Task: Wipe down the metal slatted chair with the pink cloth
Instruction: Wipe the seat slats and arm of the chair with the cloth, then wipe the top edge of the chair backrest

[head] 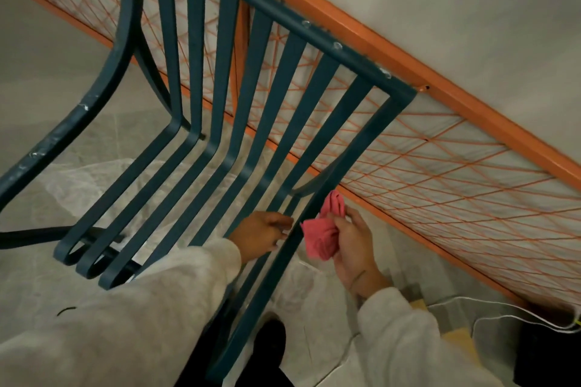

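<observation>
Two pale grey fleece sleeves (103, 333) fill the bottom of the view, reaching forward from the wearer of the camera. Beyond them a dark teal metal slatted chair (201, 122) is seen from above, its long slats running from the top rail at the upper right down through the curve of the seat to curled ends at the lower left.

The left hand (262, 234) is laid on the slats near the right edge of the seat, fingers bent over one slat in a light, steadying grip; how firmly it is closed cannot be told.

The pink cloth (323, 231) is bunched in the right hand (352, 245), which is closed around it with the thumb pressed on top. The cloth is held just beside the chair's outermost right slat (317, 220), on its outer side, close to it but not clearly touching.

That slat lies immediately left of the cloth, its long axis running diagonally from lower left to upper right. The right hand is judged the nearer one for wiping it, and a stroke along that diagonal would be called for.

Behind the chair an orange railing (408, 56) strung with orange cord is seen against a pale wall. A white cable (503, 311) trails over the tiled floor (37, 78) at the lower right.
</observation>
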A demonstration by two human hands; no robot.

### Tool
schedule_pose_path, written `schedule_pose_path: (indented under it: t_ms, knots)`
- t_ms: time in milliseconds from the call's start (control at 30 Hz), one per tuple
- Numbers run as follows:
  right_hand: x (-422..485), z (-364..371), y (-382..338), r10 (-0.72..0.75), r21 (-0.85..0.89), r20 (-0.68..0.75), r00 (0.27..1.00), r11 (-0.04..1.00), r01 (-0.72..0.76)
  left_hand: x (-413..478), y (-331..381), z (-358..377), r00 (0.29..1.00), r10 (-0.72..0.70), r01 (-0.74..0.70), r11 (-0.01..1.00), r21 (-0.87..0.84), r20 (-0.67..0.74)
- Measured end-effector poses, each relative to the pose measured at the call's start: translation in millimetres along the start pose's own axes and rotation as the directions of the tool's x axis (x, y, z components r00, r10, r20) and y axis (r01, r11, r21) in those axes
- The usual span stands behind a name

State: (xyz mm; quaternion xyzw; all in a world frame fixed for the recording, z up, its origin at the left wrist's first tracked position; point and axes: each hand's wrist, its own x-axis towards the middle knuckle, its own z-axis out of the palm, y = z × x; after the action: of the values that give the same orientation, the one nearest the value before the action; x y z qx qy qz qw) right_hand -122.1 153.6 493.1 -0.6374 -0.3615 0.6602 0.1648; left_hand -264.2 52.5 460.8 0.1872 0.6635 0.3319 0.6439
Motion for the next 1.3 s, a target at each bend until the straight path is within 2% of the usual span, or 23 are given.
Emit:
schedule_pose_path:
  t_ms: [267, 367, 533, 600, 733, 900, 1033, 1300]
  knots:
    - [26, 0, -104, -0.276, 0.115, -0.089, 0.957, 0.952, 0.285, 34, 95, 16, 0.957, 0.289, -0.278, 0.936, 0.218, -0.019]
    - [23, -5, -133, -0.407, 0.075, -0.119, 0.906, 0.906, 0.417, 43, 111, 15, 0.957, 0.291, -0.286, 0.934, 0.216, 0.011]
    - [14, -6, -171, -0.611, -0.095, -0.124, 0.782, 0.791, 0.604, 42, 118, 9, 0.956, 0.291, -0.295, 0.938, 0.183, 0.045]
    - [7, 4, -181, -0.664, -0.165, -0.067, 0.745, 0.743, 0.648, 32, 120, 5, 0.958, 0.287, -0.287, 0.943, 0.168, 0.028]
    - [-22, 34, -181, -0.695, -0.289, 0.139, 0.705, 0.653, 0.7, 2, 126, -11, 0.953, 0.297, -0.284, 0.943, 0.174, -0.056]
    - [-56, 45, -169, -0.675, -0.307, 0.265, 0.689, 0.619, 0.723, -58, 156, -46, 0.863, 0.438, -0.374, 0.889, 0.266, -0.25]
    - [-95, 38, -175, -0.682, -0.263, 0.297, 0.669, 0.615, 0.743, -122, 173, -61, 0.765, 0.51, -0.417, 0.857, 0.302, -0.392]
    - [-167, 20, -178, -0.68, -0.226, 0.233, 0.696, 0.658, 0.719, -218, 185, -85, 0.653, 0.602, -0.464, 0.797, 0.386, -0.46]
